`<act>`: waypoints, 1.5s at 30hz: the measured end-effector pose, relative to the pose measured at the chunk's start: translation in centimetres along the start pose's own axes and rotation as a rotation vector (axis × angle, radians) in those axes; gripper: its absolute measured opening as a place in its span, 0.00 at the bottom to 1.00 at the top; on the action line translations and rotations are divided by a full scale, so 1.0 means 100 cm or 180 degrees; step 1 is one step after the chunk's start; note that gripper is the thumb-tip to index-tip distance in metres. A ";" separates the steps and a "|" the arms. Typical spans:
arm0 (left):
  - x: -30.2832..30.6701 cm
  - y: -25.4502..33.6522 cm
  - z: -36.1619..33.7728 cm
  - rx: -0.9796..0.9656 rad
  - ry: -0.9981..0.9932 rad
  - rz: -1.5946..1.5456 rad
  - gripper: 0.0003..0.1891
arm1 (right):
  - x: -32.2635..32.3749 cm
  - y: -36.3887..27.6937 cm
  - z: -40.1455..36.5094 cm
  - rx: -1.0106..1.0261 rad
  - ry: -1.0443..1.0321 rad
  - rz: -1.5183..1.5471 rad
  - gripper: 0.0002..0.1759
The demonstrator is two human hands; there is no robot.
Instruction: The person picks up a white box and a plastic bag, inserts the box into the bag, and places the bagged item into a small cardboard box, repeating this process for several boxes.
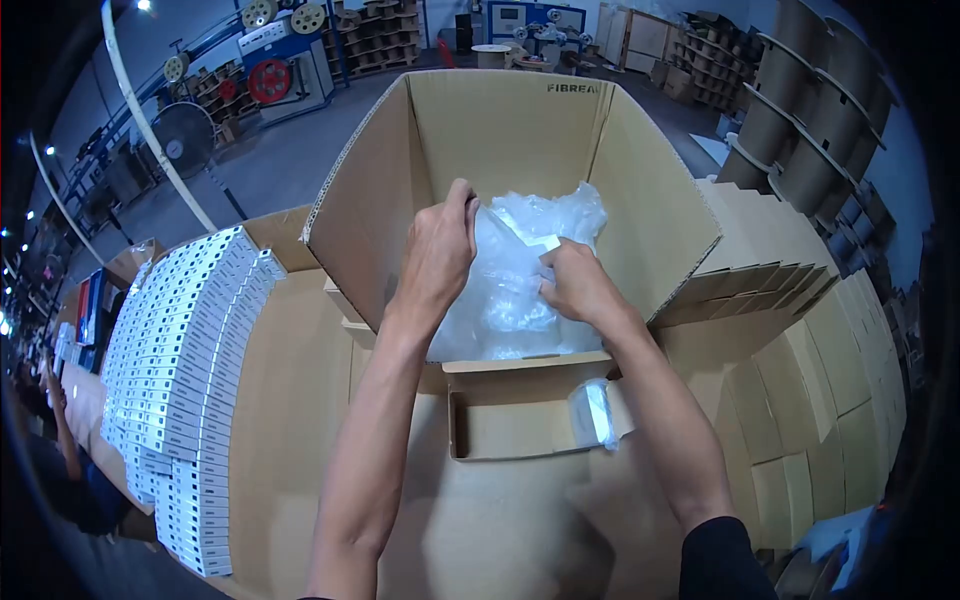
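Both hands are over a large open cardboard box (500,130) that holds a heap of clear plastic bags (515,300). My left hand (440,245) is closed, pinching the edge of a clear plastic bag and pulling it up at the left of the heap. My right hand (580,280) is closed around another part of the plastic, with a small white patch at its fingertips; its exact grip is partly hidden. Below my hands, a small open carton (515,430) lies on the cardboard surface, with a plastic-wrapped packet (597,412) at its right end.
Stacks of small white boxes (175,350) stand at the left. Flattened or folded brown cartons (820,390) are piled at the right. Large cardboard spools (810,110) rise behind them. Machines (285,65) stand in the background, and another person's arm (62,425) shows at far left.
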State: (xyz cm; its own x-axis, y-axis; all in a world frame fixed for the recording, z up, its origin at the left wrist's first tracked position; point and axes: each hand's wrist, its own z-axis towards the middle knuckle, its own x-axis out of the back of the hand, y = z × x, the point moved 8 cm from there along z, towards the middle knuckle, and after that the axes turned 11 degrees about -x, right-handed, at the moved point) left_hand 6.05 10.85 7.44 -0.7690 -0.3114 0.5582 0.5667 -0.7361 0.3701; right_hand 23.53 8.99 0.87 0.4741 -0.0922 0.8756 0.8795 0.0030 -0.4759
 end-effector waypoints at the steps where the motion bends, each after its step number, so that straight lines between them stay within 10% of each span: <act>1: 0.003 0.004 0.002 -0.0077 0.0020 0.0103 0.07 | -0.002 0.001 0.004 -0.0171 -0.0139 -0.0060 0.18; 6: 0.034 0.029 0.011 -0.0271 0.0310 0.0212 0.06 | -0.021 0.027 0.004 -0.0412 -0.0349 -0.0705 0.21; 10: 0.059 0.056 0.004 -0.0244 0.0235 -0.0065 0.05 | 0.035 0.022 -0.002 0.0249 0.0598 0.0692 0.26; 13: 0.079 0.072 -0.007 -0.0301 0.0164 -0.0529 0.04 | 0.074 -0.005 -0.034 -0.0020 0.0066 0.2099 0.28; 20: 0.115 0.095 -0.048 0.0082 0.0108 -0.1181 0.12 | 0.079 -0.059 -0.117 0.0946 0.0449 0.1390 0.14; 26: 0.096 0.104 -0.105 0.0698 -0.1281 -0.2539 0.19 | 0.077 -0.048 -0.211 0.0968 0.1025 0.1667 0.10; 35: 0.093 0.188 -0.147 -0.0283 -0.1703 -0.1681 0.12 | 0.063 -0.038 -0.304 0.0510 0.0459 0.1321 0.11; 43: 0.103 0.193 -0.178 0.0058 -0.1823 -0.2903 0.09 | 0.050 -0.003 -0.355 -0.0057 -0.0561 0.1328 0.15; 45: 0.100 0.203 -0.185 -0.0270 -0.1949 -0.2827 0.09 | 0.048 -0.004 -0.355 0.0257 -0.0508 0.2403 0.17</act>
State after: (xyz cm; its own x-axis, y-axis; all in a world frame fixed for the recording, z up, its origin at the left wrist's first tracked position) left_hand 4.39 -18.34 6.81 -0.6031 0.6896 0.4009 -0.1606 -0.5973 0.7858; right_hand 23.97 -26.85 2.36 0.9409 0.1081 0.3208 0.3133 0.0810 -0.9462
